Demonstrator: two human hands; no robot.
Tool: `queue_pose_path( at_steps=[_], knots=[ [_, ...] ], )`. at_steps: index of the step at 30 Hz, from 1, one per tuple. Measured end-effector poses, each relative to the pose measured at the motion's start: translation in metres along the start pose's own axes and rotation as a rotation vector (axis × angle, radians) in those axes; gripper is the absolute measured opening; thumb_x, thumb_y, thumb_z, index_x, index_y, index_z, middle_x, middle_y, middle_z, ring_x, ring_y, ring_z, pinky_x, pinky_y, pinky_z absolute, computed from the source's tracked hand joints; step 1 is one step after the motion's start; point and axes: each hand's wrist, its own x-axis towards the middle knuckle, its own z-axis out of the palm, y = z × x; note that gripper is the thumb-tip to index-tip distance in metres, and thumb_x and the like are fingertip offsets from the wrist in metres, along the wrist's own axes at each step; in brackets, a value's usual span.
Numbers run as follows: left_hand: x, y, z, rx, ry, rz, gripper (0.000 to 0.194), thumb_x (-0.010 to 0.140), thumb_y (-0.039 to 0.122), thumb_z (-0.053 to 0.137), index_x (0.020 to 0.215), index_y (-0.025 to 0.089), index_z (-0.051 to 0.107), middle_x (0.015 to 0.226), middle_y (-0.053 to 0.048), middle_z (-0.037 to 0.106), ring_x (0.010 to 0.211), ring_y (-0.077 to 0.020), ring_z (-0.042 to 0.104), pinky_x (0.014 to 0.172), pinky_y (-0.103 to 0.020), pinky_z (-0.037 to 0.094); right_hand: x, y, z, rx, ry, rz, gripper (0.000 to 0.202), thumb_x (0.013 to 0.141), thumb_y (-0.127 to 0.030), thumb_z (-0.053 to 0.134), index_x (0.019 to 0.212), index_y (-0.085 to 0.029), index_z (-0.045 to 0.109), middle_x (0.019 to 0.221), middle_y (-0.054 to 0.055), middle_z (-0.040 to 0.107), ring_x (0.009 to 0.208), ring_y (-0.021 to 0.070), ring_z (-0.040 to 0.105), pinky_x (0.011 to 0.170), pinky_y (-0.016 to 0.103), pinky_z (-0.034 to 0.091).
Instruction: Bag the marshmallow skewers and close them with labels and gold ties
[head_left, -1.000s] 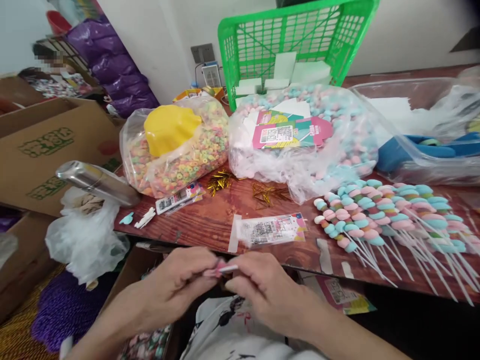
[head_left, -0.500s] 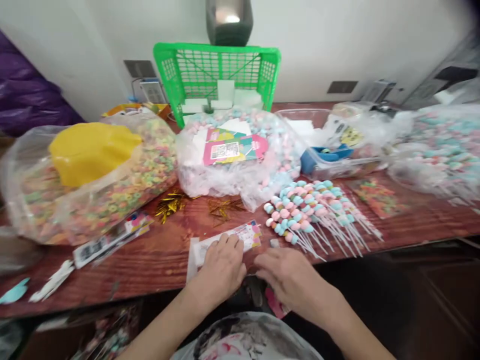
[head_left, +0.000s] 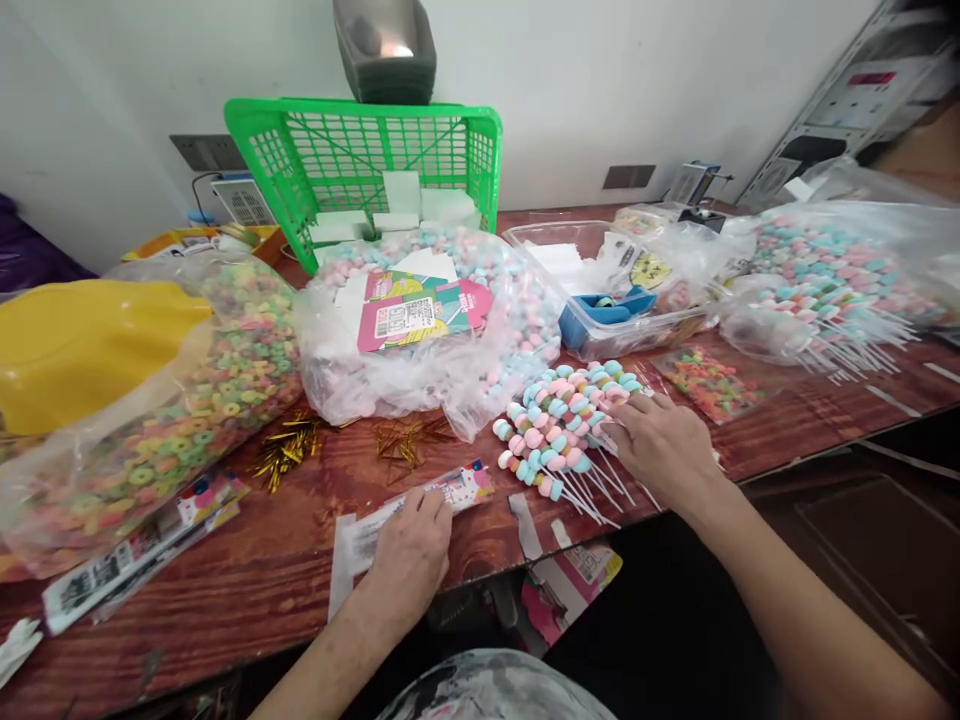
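Note:
My left hand [head_left: 415, 540] rests on a long clear printed packet [head_left: 469, 484] near the table's front edge, its fingers bent over the wrapper. My right hand [head_left: 660, 445] reaches onto the right side of a pile of pink and blue marshmallow skewers [head_left: 559, 420], whose white sticks point toward me. Its fingers are curled among the skewers, and whatever they pinch is hidden. A small bag of coloured gummies [head_left: 712, 383] lies just beyond this hand.
Behind are a bag of marshmallows [head_left: 517, 290] with printed cards on it, a green basket [head_left: 386, 125] and a clear tub [head_left: 600, 345]. A large bag of candy rings [head_left: 247, 350] stands left, more bagged skewers [head_left: 832, 270] right. Gold ties [head_left: 289, 447] lie between.
My right hand has moved from beside my left hand at the table edge to the skewer pile on the right. My left hand stays on the packet. The view has turned rightward.

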Motion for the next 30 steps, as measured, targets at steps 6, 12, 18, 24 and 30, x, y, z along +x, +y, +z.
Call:
queue_pose_path(
  at_steps=[6, 12, 18, 24, 30],
  knots=[
    [-0.004, -0.011, 0.007, -0.022, 0.206, 0.086, 0.026, 0.082, 0.000, 0.046, 0.078, 0.017, 0.065, 0.079, -0.006, 0.064, 0.079, -0.0218, 0.056, 0.070, -0.034, 0.050, 0.023, 0.000, 0.005, -0.021, -0.104, 0.074, 0.031, 0.093, -0.030, 0.041, 0.092, -0.015, 0.069, 0.092, 0.014, 0.070, 0.082, 0.0254, 0.065, 0.063, 0.031, 0.038],
    [-0.008, -0.006, 0.004, -0.107, 0.172, 0.010, 0.028, 0.087, 0.004, 0.044, 0.096, 0.016, 0.067, 0.090, -0.008, 0.066, 0.086, -0.0228, 0.057, 0.072, -0.034, 0.051, 0.033, -0.002, 0.009, -0.020, -0.171, 0.075, 0.027, 0.090, -0.026, 0.044, 0.085, -0.015, 0.068, 0.085, 0.014, 0.070, 0.073, 0.0242, 0.066, 0.060, 0.030, 0.040],
    [-0.006, -0.016, 0.016, -0.361, 0.310, -0.030, 0.025, 0.091, 0.012, 0.046, 0.078, 0.016, 0.067, 0.078, -0.006, 0.063, 0.079, -0.0202, 0.056, 0.069, -0.032, 0.047, 0.039, -0.005, 0.009, -0.030, -0.064, 0.116, 0.018, 0.088, -0.021, 0.048, 0.088, -0.014, 0.065, 0.086, 0.013, 0.068, 0.080, 0.0240, 0.066, 0.061, 0.029, 0.040],
    [-0.008, -0.029, 0.019, -0.621, 0.373, -0.059, 0.020, 0.088, 0.018, 0.058, 0.068, 0.017, 0.062, 0.071, -0.002, 0.061, 0.073, -0.0162, 0.055, 0.066, -0.028, 0.042, 0.030, 0.021, -0.024, 0.013, 0.126, 0.138, 0.024, 0.088, -0.015, 0.042, 0.094, -0.014, 0.066, 0.092, 0.012, 0.070, 0.084, 0.0233, 0.065, 0.066, 0.030, 0.043],
    [-0.011, -0.023, 0.008, -0.518, 0.184, -0.085, 0.022, 0.092, 0.020, 0.050, 0.085, 0.019, 0.071, 0.082, -0.006, 0.063, 0.082, -0.0198, 0.055, 0.073, -0.032, 0.043, 0.002, 0.029, -0.079, 0.332, 0.178, -0.461, 0.019, 0.088, -0.026, 0.045, 0.086, -0.026, 0.064, 0.080, 0.001, 0.069, 0.071, 0.0182, 0.063, 0.066, 0.031, 0.044]
  ],
)
